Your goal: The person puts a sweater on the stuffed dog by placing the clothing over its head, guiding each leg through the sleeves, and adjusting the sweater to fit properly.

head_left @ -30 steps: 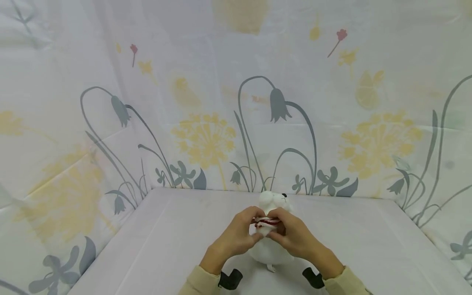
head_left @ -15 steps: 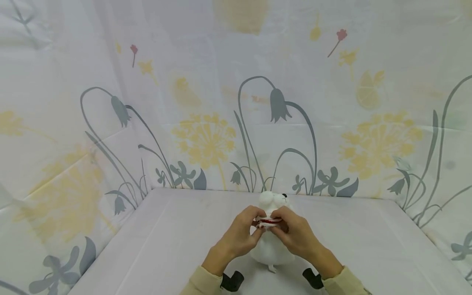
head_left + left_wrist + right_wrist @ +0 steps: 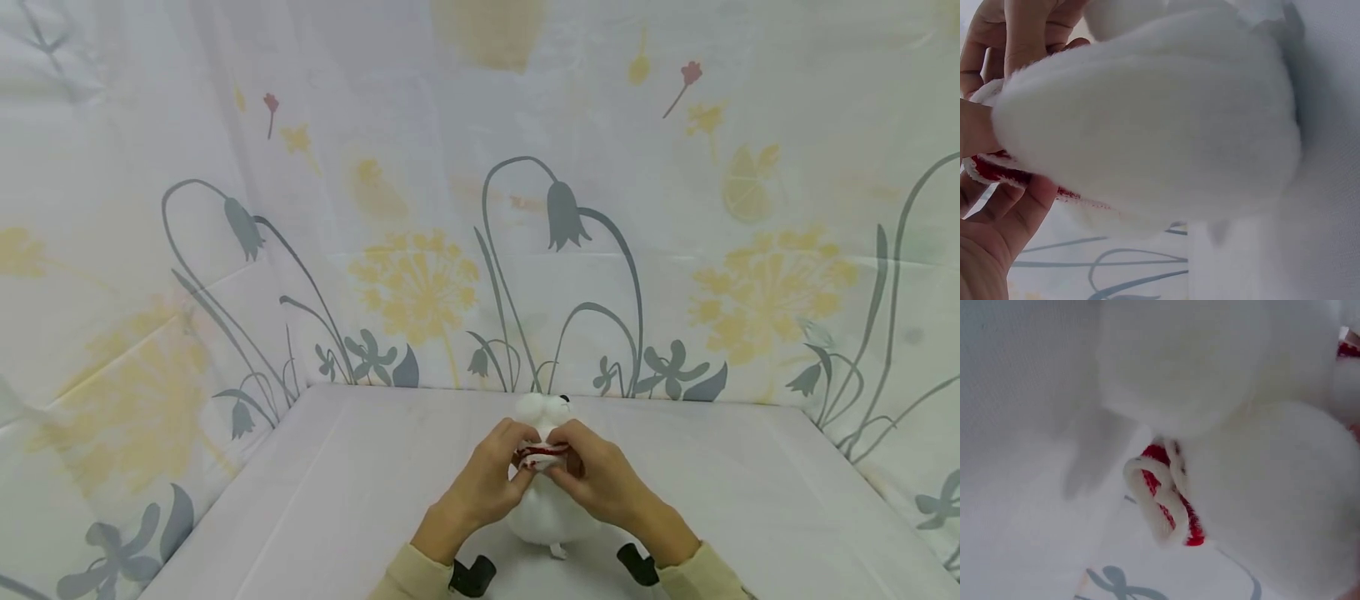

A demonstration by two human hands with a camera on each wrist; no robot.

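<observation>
In the head view, the left hand (image 3: 487, 475) and the right hand (image 3: 600, 475) have bent fingers, nearly closed, and both pinch the red-and-white cloth (image 3: 542, 456) at the middle of the white plush toy (image 3: 551, 518), which is on the white table (image 3: 360, 492). The right wrist view shows a red piece with white cord (image 3: 1163, 497) against the fur, hidden from the head view.

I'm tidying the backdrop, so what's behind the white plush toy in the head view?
Beyond the white plush toy are the white tabletop and the flower-printed cloth. Whatever its body covers directly behind it cannot be seen.
</observation>
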